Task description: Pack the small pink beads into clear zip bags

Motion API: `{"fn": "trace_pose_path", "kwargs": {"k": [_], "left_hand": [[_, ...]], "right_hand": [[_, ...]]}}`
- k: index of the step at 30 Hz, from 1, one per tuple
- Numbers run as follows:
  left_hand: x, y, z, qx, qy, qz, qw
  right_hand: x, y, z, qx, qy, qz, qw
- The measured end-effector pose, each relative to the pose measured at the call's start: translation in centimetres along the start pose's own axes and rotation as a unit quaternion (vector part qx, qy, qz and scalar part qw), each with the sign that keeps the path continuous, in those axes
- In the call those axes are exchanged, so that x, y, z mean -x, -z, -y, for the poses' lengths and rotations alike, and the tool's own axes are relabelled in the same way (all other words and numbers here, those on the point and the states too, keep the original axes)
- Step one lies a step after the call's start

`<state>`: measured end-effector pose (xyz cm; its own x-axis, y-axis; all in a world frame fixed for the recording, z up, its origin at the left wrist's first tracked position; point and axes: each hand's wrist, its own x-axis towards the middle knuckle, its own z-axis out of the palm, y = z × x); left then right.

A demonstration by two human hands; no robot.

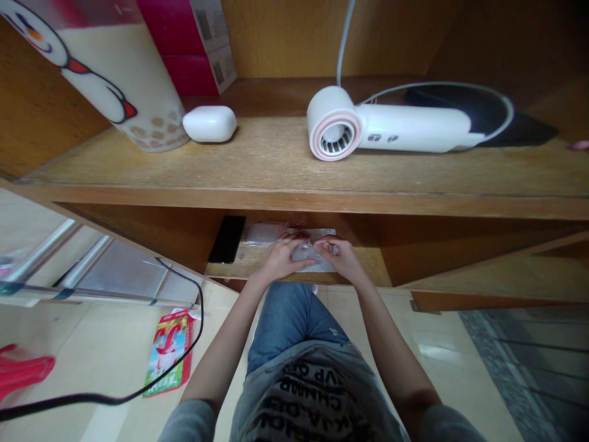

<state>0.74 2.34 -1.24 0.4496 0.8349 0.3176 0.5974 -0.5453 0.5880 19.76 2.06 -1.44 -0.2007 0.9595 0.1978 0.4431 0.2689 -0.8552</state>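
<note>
Okay, clock centred on the two hands, 12 pointing away from the wearer.

Left hand (281,255): resting at the 9 o'clock side of the clear plastic piece (304,251), thumb spread away from the fingers, fingers bent over the far edge. Can't tell if it's clamped on the plastic or just pressing it.

Right hand (341,255): at the 3 o'clock side of the same piece, fingers curled, thumb and index tips close together. Too small and blurred to tell whether they touch or pinch anything. Hands near each other, small gap between.

Plastic piece sits mid-gap, above a whitish sheet (326,266) lying on the lower shelf (363,264). Exact contact with the sheet unclear.

Same shelf: flat clear packet (264,233) at 10 o'clock, near the left hand; black phone (227,240) flat at 9, just beyond the packet.

Upper shelf (267,175): white handheld blower (409,127) on its side at 1 o'clock, round grille facing the wearer, thin cable (499,101) looping off its handle end. Dark flat item (524,126) behind it. White earbud case (210,124) at 11, just beside a penguin-print cup (133,86) at 10. Magenta box (184,37) behind those, also 11.

Floor: red-and-green bag (168,350) at 8, black cord (138,390) passing over it in view.
</note>
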Motion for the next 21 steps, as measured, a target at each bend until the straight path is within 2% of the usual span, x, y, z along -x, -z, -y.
{"fn": "trace_pose_path", "kwargs": {"k": [5,7,9,12,14,16,21], "left_hand": [[-0.9,-0.2,-0.8,0.1,0.01,-0.007,0.995],[-1.1,-0.1,-0.9,0.149,0.034,-0.002,0.988],[-1.2,-0.2,-1.0,0.21,0.065,0.004,0.976],[-1.3,-0.4,-0.9,0.333,0.105,-0.005,0.937],[-1.3,-0.7,-0.7,0.408,0.134,-0.031,0.902],[-1.4,-1.1,-0.5,0.461,0.168,-0.051,0.87],[-1.4,-2.0,-0.4,0.551,0.239,-0.052,0.798]], "right_hand": [[-0.2,0.5,0.2,-0.034,0.008,-0.03,0.999],[-0.3,0.5,-0.3,-0.065,0.007,-0.046,0.997],[-0.3,0.4,-0.8,-0.108,0.002,-0.032,0.994],[-0.1,0.0,-1.2,-0.167,-0.015,0.014,0.986],[0.1,-0.5,-1.3,-0.186,-0.034,0.018,0.982],[0.3,-1.0,-1.4,-0.197,-0.054,0.0,0.979],[0.7,-1.9,-1.6,-0.203,-0.085,-0.063,0.974]]}}
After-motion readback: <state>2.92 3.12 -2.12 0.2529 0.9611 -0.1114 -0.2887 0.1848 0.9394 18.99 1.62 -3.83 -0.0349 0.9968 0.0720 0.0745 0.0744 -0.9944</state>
